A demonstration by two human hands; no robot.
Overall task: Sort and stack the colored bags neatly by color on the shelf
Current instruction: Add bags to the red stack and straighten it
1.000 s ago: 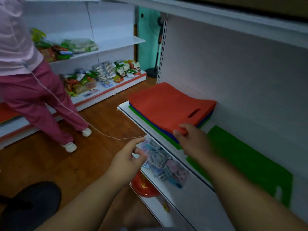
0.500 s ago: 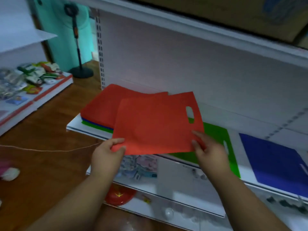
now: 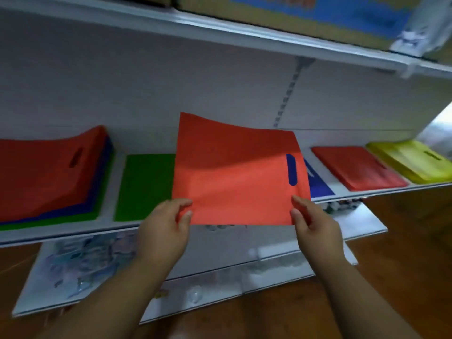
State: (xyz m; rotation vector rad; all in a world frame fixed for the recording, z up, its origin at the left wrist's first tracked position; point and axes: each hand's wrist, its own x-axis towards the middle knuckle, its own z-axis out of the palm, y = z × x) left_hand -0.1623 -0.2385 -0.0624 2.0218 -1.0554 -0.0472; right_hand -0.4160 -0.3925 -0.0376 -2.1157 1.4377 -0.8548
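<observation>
A shop — tiered white display shelving point(image 3: 244, 37) stocked with goods.

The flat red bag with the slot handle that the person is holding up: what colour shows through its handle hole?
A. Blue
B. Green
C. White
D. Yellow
A: the slot in the flat red bag, held at its lower corners by the left hand and right hand, shows the blue bag lying on the shelf behind.
</observation>
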